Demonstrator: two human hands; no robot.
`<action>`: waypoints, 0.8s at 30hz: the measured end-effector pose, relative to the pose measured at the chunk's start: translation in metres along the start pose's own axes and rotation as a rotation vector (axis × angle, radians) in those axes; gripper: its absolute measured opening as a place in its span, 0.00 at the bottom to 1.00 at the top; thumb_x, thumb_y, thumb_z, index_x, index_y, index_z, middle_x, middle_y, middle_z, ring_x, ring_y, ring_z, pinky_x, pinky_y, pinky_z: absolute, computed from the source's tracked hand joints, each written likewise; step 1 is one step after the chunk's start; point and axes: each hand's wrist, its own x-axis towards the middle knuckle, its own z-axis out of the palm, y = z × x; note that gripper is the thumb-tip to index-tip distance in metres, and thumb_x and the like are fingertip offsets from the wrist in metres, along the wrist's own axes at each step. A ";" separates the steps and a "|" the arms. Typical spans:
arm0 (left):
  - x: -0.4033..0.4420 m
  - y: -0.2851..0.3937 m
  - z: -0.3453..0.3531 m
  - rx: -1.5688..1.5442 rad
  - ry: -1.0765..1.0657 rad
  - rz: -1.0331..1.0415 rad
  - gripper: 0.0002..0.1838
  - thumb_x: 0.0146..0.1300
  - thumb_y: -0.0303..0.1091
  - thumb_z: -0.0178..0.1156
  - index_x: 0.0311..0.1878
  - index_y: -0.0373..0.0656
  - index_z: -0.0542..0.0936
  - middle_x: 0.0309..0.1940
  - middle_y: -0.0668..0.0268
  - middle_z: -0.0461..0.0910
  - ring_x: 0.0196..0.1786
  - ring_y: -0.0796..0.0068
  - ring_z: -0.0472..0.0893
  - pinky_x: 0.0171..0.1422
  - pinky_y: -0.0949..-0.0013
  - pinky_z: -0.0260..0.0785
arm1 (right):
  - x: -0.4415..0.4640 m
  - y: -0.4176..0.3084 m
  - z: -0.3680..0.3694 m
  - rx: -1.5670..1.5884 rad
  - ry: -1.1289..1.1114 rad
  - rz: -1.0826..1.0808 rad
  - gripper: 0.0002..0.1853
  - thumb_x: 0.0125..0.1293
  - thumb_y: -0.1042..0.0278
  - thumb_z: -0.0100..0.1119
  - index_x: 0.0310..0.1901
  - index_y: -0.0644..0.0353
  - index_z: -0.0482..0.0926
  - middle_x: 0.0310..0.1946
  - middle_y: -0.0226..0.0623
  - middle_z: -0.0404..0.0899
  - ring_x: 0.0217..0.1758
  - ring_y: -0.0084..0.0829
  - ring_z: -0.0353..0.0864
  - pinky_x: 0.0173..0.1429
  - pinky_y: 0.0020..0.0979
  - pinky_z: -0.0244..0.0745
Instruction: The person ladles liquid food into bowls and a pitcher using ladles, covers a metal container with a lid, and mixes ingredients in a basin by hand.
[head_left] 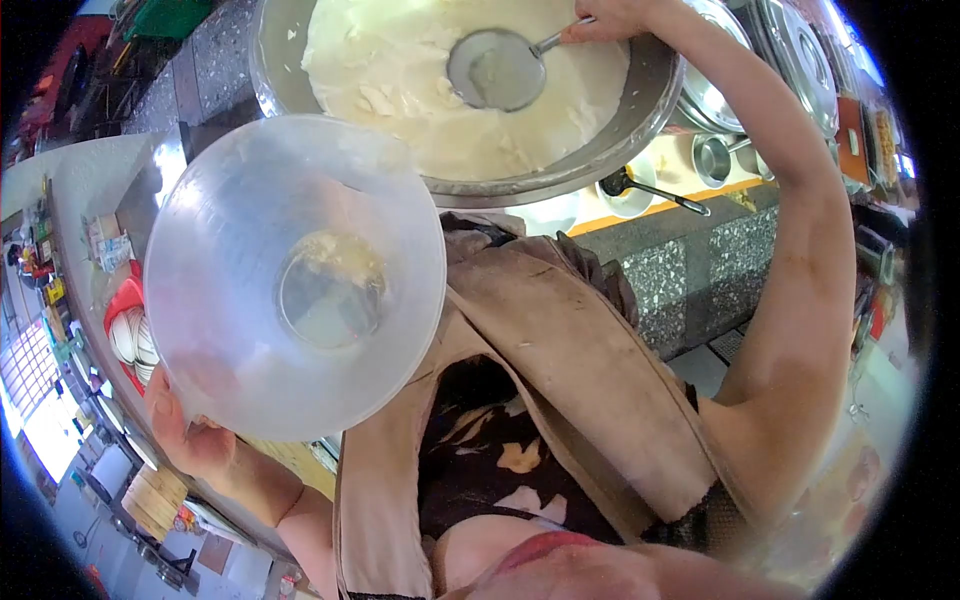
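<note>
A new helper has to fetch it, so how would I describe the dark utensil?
Find the big metal basin of pale, soft food. Just outside its near rim, toward the person's right, a white bowl holds the dark utensil, handle jutting out. Its black head sets it apart from the metal ladle in the right hand.

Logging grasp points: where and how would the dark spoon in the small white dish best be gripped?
Probably pinch the spoon near its handle's free end, coming from the person's right: the handle juts past the dish on that side, while its head lies inside.
</note>
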 end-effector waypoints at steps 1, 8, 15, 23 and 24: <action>0.001 -0.001 -0.007 -0.045 -0.088 -0.023 0.26 0.56 0.48 0.48 0.39 0.27 0.71 0.26 0.62 0.74 0.25 0.79 0.72 0.25 0.82 0.58 | -0.001 -0.001 -0.001 0.004 0.005 -0.005 0.30 0.53 0.35 0.48 0.30 0.60 0.81 0.31 0.48 0.79 0.38 0.46 0.78 0.44 0.41 0.72; -0.001 -0.003 -0.005 -0.063 -0.114 0.010 0.27 0.56 0.47 0.48 0.41 0.25 0.71 0.25 0.62 0.74 0.23 0.80 0.71 0.22 0.83 0.56 | 0.004 -0.001 0.004 -0.020 -0.025 0.058 0.30 0.53 0.35 0.48 0.30 0.60 0.81 0.31 0.48 0.79 0.38 0.46 0.78 0.45 0.41 0.72; 0.000 -0.012 -0.006 0.097 0.022 0.124 0.25 0.58 0.45 0.46 0.40 0.25 0.72 0.27 0.64 0.74 0.25 0.80 0.72 0.24 0.82 0.58 | -0.007 -0.004 -0.007 -0.024 -0.015 0.002 0.30 0.55 0.36 0.46 0.31 0.59 0.81 0.31 0.47 0.79 0.39 0.46 0.78 0.45 0.41 0.71; 0.005 -0.032 -0.004 0.464 -0.097 0.631 0.16 0.61 0.37 0.46 0.38 0.31 0.73 0.25 0.66 0.74 0.22 0.81 0.72 0.22 0.81 0.61 | -0.038 -0.015 -0.057 0.211 0.160 -0.209 0.29 0.56 0.39 0.47 0.29 0.62 0.80 0.28 0.48 0.79 0.36 0.47 0.77 0.41 0.41 0.71; 0.003 -0.028 -0.003 0.460 -0.096 0.640 0.16 0.61 0.37 0.46 0.38 0.31 0.73 0.25 0.66 0.74 0.22 0.81 0.72 0.22 0.81 0.61 | -0.050 -0.027 -0.081 0.163 0.076 -0.131 0.28 0.56 0.40 0.48 0.29 0.63 0.80 0.27 0.48 0.78 0.35 0.47 0.77 0.40 0.41 0.71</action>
